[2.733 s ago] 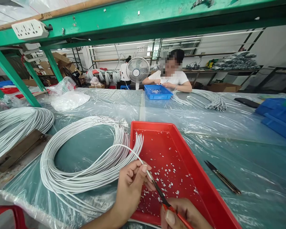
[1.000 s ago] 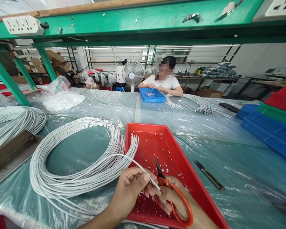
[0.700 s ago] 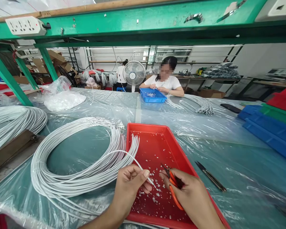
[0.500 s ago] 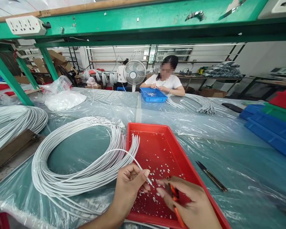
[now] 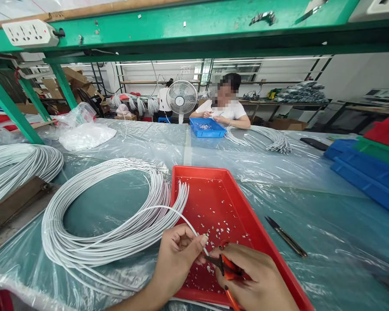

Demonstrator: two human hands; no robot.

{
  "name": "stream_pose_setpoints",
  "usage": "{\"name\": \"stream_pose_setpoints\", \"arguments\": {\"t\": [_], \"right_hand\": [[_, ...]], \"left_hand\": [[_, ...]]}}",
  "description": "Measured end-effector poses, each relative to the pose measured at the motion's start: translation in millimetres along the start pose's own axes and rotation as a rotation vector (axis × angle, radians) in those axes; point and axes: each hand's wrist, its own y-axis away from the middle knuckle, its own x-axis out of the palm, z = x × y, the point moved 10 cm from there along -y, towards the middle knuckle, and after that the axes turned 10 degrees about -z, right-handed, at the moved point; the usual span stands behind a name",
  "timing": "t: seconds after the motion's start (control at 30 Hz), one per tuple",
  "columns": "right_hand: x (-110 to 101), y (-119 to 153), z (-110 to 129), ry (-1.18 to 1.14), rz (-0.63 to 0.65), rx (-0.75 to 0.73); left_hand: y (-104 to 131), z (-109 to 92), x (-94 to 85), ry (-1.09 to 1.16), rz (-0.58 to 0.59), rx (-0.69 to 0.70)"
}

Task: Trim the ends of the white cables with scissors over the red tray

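Note:
Between thumb and fingers, my left hand pinches a white cable near its end, above the red tray. My right hand is closed around orange-handled pliers, whose dark jaws meet the cable's end beside my left fingertips. Whether the jaws are closed on it I cannot tell. The held cable leads back to a large coil of white cables left of the tray, with a bunch of its ends resting over the tray's left rim. Small white scraps lie scattered in the tray.
Metal tweezers lie right of the tray. Another coil and a brown metal block are at the left. Across the table, a person works over a blue tray. Stacked trays stand at right; a green beam crosses overhead.
My right hand has turned and brought the pliers' jaws up to the cable's end. The left hand keeps its pinch and has shifted slightly. The view has moved a little.

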Motion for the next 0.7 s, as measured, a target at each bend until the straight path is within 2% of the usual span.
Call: {"name": "stream_pose_setpoints", "arguments": {"t": [0.1, 0.37, 0.57, 0.7], "right_hand": [[0.6, 1.5, 1.7, 0.021, -0.019, -0.045], [6.9, 6.0, -17.6, 0.033, 0.043, 0.064], [3.4, 7.2, -13.6, 0.051, 0.042, 0.014], [2.3, 7.9, -13.9, 0.008, 0.045, 0.04]], "left_hand": [[0.0, -1.0, 1.2, -0.016, 0.021, 0.01], [5.8, -16.0, 10.1, -0.043, 0.119, 0.097], [8.5, -22.8, 15.1, -0.048, 0.164, 0.136], [7.9, -21.1, 16.1, -0.018, 0.174, 0.12]]}}
